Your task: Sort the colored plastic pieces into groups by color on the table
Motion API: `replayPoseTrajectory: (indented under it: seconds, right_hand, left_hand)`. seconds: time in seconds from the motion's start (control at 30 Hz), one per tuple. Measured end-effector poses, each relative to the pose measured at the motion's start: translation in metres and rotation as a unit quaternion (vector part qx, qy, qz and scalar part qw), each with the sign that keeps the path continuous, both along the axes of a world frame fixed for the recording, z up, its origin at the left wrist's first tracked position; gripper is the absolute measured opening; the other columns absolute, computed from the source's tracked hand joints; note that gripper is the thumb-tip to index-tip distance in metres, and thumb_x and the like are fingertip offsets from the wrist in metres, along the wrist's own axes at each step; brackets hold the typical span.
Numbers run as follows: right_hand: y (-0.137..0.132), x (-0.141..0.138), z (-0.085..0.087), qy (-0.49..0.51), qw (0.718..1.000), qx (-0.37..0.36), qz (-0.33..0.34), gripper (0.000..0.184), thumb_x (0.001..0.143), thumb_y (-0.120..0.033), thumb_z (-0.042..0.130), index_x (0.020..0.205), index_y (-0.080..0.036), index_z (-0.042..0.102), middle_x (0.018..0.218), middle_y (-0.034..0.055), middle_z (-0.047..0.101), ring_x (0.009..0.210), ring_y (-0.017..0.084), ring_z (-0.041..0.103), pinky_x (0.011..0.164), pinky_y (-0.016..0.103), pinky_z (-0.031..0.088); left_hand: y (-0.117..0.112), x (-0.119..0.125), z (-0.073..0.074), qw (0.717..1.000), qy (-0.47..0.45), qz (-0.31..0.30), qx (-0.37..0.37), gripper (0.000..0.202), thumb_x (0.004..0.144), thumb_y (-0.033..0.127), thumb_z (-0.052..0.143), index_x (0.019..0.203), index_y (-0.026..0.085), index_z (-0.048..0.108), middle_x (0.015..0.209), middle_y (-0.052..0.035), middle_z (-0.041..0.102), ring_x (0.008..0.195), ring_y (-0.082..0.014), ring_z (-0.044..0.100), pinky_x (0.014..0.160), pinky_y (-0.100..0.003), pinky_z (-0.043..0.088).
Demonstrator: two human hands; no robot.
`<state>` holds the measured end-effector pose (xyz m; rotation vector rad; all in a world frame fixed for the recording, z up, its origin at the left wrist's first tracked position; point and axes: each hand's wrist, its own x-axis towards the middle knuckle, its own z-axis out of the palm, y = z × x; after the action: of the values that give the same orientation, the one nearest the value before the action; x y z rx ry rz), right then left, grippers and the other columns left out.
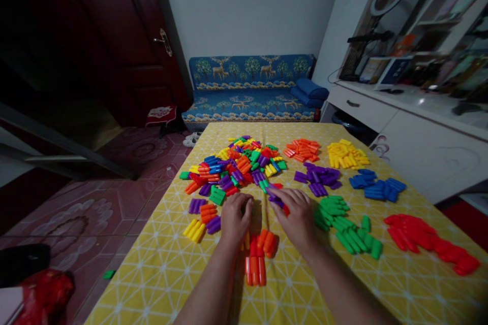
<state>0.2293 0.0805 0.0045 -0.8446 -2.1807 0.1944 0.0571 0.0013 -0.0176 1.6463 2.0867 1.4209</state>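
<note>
My left hand [235,216] is closed, its fingers curled close to the near edge of a mixed heap of plastic building blocks [244,160]; whatever they hold, if anything, is hidden. My right hand [294,212] closes over a purple block [275,199], and a bit of red shows beneath the palm. Between my wrists lie orange-red blocks [254,270] and a separate orange block [267,242], with some yellow partly covered by my left hand. Left of that hand are a yellow block [194,230], an orange block [208,212] and purple blocks [196,206].
Sorted piles spread over the right side: orange [303,150], yellow [346,154], purple [319,179], blue [377,185], green [348,226] and red [427,241]. A yellow patterned cloth [160,264] covers the table. Beyond stand a blue sofa [247,96] and a white cabinet [427,147].
</note>
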Motion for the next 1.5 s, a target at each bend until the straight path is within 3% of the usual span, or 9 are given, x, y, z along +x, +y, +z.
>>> replayPoseTrajectory:
  seconds: [0.13, 0.33, 0.6, 0.73, 0.87, 0.97, 1.13, 1.37, 1.5]
  right_hand:
    - [0.048, 0.024, 0.007, -0.009, 0.996, -0.007, -0.09, 0.031, 0.089, -0.025, 0.06, 0.118, -0.025, 0.068, 0.111, 0.0055, 0.072, 0.099, 0.023, 0.063, 0.09, 0.037, 0.045]
    - [0.113, 0.042, 0.023, -0.151, 0.974, -0.041, -0.164, 0.031, 0.089, -0.022, 0.055, 0.117, -0.021, 0.068, 0.113, 0.0084, 0.071, 0.101, 0.024, 0.062, 0.087, 0.034, 0.044]
    - [0.139, 0.034, 0.026, -0.328, 0.924, -0.086, -0.176, 0.03, 0.094, -0.028, 0.052, 0.117, -0.027, 0.071, 0.117, 0.0104, 0.069, 0.111, 0.029, 0.056, 0.096, 0.046, 0.038]
    - [0.123, 0.029, 0.021, -0.268, 0.948, -0.024, -0.17, 0.029, 0.094, -0.03, 0.052, 0.114, -0.022, 0.072, 0.133, 0.0146, 0.06, 0.122, 0.033, 0.05, 0.102, 0.055, 0.034]
    - [0.082, 0.005, 0.012, -0.154, 0.987, -0.04, -0.012, 0.026, 0.09, -0.02, 0.055, 0.111, -0.02, 0.072, 0.121, 0.0105, 0.066, 0.112, 0.023, 0.058, 0.099, 0.041, 0.043]
    - [0.053, -0.019, 0.004, -0.136, 0.985, -0.088, 0.065, 0.039, 0.085, -0.018, 0.063, 0.124, -0.02, 0.065, 0.122, 0.0091, 0.066, 0.112, 0.021, 0.058, 0.096, 0.035, 0.046]
    - [0.027, -0.038, 0.001, -0.159, 0.983, -0.096, 0.013, 0.038, 0.083, -0.018, 0.067, 0.12, -0.026, 0.067, 0.108, 0.0079, 0.068, 0.106, 0.025, 0.059, 0.089, 0.038, 0.044]
    - [-0.004, -0.028, 0.0, 0.085, 0.976, -0.169, 0.104, 0.027, 0.091, -0.014, 0.046, 0.103, -0.023, 0.069, 0.103, 0.0043, 0.071, 0.099, 0.018, 0.064, 0.089, 0.033, 0.049]
    - [-0.018, -0.019, -0.004, 0.157, 0.958, -0.209, 0.114, 0.023, 0.092, -0.019, 0.045, 0.1, -0.022, 0.066, 0.101, 0.0049, 0.071, 0.098, 0.018, 0.066, 0.088, 0.031, 0.052]
  left_hand:
    - [0.0, 0.0, 0.001, 1.0, 0.004, 0.0, -0.013, 0.019, 0.091, 0.023, 0.051, 0.091, 0.019, 0.069, 0.092, -0.007, 0.07, 0.09, -0.0221, 0.063, 0.083, -0.036, 0.048]
    - [0.001, 0.0, 0.001, 1.0, 0.008, 0.001, -0.02, 0.018, 0.091, 0.022, 0.051, 0.09, 0.019, 0.069, 0.093, -0.0068, 0.071, 0.09, -0.0221, 0.064, 0.084, -0.037, 0.047]
    - [0.0, 0.001, 0.002, 1.0, 0.017, 0.006, -0.026, 0.018, 0.09, 0.022, 0.052, 0.088, 0.019, 0.07, 0.091, -0.0066, 0.071, 0.089, -0.022, 0.063, 0.082, -0.036, 0.047]
    - [0.001, 0.001, 0.003, 0.999, 0.031, 0.008, -0.021, 0.018, 0.09, 0.023, 0.053, 0.086, 0.02, 0.07, 0.088, -0.0068, 0.071, 0.087, -0.0221, 0.064, 0.08, -0.036, 0.048]
    - [0.001, 0.002, 0.003, 0.999, 0.036, 0.012, -0.019, 0.018, 0.09, 0.023, 0.053, 0.086, 0.02, 0.07, 0.089, -0.0068, 0.071, 0.087, -0.0219, 0.065, 0.08, -0.036, 0.049]
    - [0.001, 0.002, 0.003, 0.999, 0.031, 0.01, -0.014, 0.018, 0.09, 0.022, 0.053, 0.088, 0.02, 0.07, 0.09, -0.0069, 0.071, 0.088, -0.0216, 0.065, 0.081, -0.036, 0.05]
    - [0.0, 0.001, -0.001, 1.0, 0.003, 0.012, 0.0, 0.019, 0.09, 0.023, 0.053, 0.1, 0.019, 0.068, 0.096, -0.008, 0.071, 0.093, -0.0229, 0.065, 0.084, -0.038, 0.051]
    - [-0.005, 0.003, 0.004, 0.997, -0.01, -0.053, 0.057, 0.071, 0.071, 0.004, 0.047, 0.138, 0.024, 0.051, 0.139, -0.0089, 0.056, 0.13, -0.0256, 0.05, 0.108, -0.045, 0.041]
    - [-0.01, 0.007, 0.013, 0.988, -0.048, -0.133, 0.058, 0.054, 0.08, 0.01, 0.048, 0.131, 0.026, 0.058, 0.134, -0.0085, 0.059, 0.128, -0.0248, 0.053, 0.109, -0.044, 0.042]
